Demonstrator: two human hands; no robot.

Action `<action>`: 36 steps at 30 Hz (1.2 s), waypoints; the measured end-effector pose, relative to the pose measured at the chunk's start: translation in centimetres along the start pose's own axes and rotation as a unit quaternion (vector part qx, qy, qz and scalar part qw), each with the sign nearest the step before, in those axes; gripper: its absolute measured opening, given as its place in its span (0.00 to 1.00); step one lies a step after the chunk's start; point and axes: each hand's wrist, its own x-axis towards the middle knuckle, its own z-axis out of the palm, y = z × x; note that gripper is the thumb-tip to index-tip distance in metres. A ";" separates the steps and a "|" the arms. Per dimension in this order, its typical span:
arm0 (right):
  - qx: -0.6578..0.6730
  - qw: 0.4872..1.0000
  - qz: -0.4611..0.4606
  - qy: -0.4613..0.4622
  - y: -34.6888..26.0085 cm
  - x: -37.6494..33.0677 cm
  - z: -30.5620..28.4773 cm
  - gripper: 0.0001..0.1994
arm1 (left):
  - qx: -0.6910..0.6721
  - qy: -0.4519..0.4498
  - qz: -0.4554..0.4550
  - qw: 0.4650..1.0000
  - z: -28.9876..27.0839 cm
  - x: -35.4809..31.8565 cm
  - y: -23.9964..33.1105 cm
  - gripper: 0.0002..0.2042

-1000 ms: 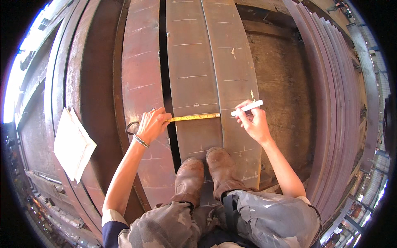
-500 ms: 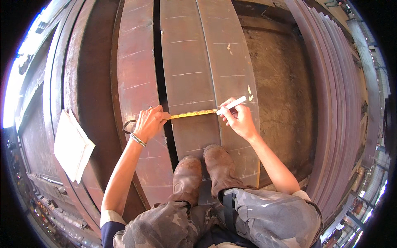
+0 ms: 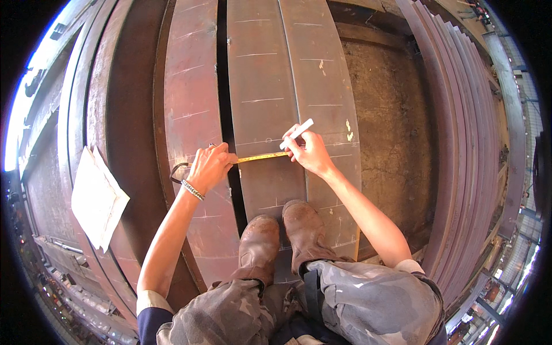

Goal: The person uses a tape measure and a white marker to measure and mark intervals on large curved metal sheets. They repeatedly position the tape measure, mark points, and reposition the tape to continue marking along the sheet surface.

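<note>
A yellow tape measure [image 3: 261, 156] lies stretched across the middle steel beam [image 3: 261, 123]. My left hand [image 3: 210, 167] is closed round its left end, over the reddish beam [image 3: 195, 118], with a black strap loop [image 3: 177, 171] hanging beside the wrist. My right hand [image 3: 309, 151] pinches a white marking stick, like chalk or a paint marker [image 3: 299, 132], and its fingers rest at the tape's right end. The stick is tilted up to the right. Short white lines cross the beams at intervals. The tape's case is hidden by my left hand.
Folded white paper [image 3: 98, 198] lies on a beam at the left. My brown boots [image 3: 260, 241] stand on the middle beam. A dark gap [image 3: 223, 86] separates it from the reddish beam. Recessed brown ground [image 3: 391, 132] and stacked steel plates [image 3: 460, 132] are at the right.
My right hand has moved left along the tape with the marking stick, which now stands more upright. A shorter length of tape shows. My left hand has stayed nearly in place.
</note>
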 end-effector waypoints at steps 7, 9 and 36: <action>0.015 0.999 -0.024 0.016 0.4 0.7 0.7 0.07 | -0.025 0.031 0.001 0.999 -0.3 0.0 0.2 0.05; -0.012 1.000 -0.021 -0.007 0.9 1.3 0.9 0.08 | -0.021 0.028 0.008 0.999 -0.4 0.1 0.2 0.05; 0.041 0.996 0.073 -0.014 0.4 3.7 -1.5 0.08 | -0.049 0.015 0.001 0.999 -0.3 0.2 -0.3 0.06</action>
